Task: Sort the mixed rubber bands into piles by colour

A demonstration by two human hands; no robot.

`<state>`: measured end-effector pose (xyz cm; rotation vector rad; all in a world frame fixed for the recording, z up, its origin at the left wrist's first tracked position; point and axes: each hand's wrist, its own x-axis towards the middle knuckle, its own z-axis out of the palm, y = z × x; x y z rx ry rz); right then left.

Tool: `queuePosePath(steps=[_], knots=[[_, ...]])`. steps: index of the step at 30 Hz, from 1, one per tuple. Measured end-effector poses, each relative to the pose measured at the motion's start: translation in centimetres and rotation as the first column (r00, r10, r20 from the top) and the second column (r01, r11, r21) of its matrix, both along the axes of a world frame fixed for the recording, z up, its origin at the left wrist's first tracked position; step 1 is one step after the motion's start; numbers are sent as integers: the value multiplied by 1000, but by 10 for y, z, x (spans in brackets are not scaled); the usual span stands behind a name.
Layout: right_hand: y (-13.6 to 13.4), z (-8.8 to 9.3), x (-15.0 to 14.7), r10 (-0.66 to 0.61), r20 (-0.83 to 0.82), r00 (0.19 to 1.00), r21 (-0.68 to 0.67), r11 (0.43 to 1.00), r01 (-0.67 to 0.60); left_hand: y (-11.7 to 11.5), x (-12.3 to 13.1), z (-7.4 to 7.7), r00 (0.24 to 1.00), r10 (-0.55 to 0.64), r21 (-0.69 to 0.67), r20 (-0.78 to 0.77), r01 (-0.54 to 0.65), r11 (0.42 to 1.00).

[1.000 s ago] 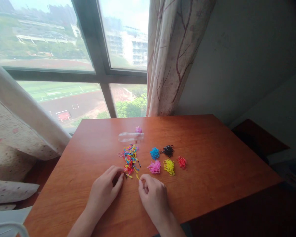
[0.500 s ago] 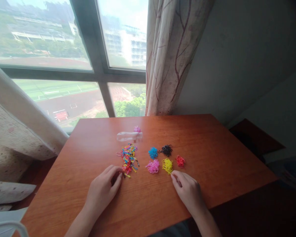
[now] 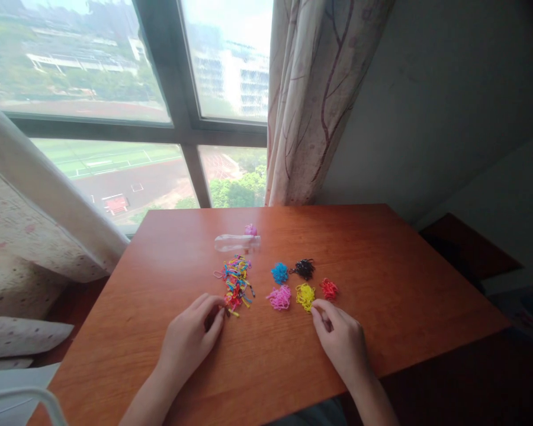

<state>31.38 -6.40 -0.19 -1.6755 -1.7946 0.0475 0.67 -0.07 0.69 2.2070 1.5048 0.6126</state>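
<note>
A pile of mixed-colour small elastic bands (image 3: pixel 236 277) lies left of centre on the table. At its near edge my left hand (image 3: pixel 193 328) has thumb and forefinger pinched together; what is between them, if anything, is hidden. To the right, bands lie sorted by colour: a blue pile (image 3: pixel 279 273), a black pile (image 3: pixel 304 268), a pink pile (image 3: pixel 279 297), a yellow pile (image 3: pixel 305 296) and a red pile (image 3: pixel 329 289). My right hand (image 3: pixel 340 334) is closed in a pinch at the near edge of the yellow pile, its fingertips hiding anything held.
Behind the mixed pile a clear plastic bottle-shaped container (image 3: pixel 235 243) lies on its side, with a small purple object (image 3: pixel 250 229) beside it. The brown wooden table (image 3: pixel 408 284) meets a window (image 3: pixel 186 133) and curtain (image 3: pixel 302 106) at the back. A white curved bar (image 3: pixel 35 395) shows lower left.
The whole view has shifted slightly to the right. Both hands stay pinched beside the same piles, with barely any movement against the table.
</note>
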Motion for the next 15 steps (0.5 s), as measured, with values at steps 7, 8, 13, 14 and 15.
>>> queuePosePath(steps=[7, 8, 13, 14, 15], knots=[[-2, 1, -56, 139, -85, 987, -105, 984, -147, -2, 1, 1, 1000, -21, 22, 1, 21, 1000], [-2, 1, -64, 157, -92, 983, -118, 979, -167, -2, 1, 1, 1000, -24, 23, 0, 24, 999], [-1, -1, -89, 212, -123, 970, -177, 957, -231, -3, 2, 1, 999, -28, 31, -44, 30, 999], [-1, -1, -90, 220, -131, 967, -185, 952, -242, -3, 2, 1, 998, -29, 30, -60, 31, 999], [-1, -2, -90, 224, -139, 964, -190, 950, -249, -3, 2, 1, 997, -30, 27, -76, 32, 999]])
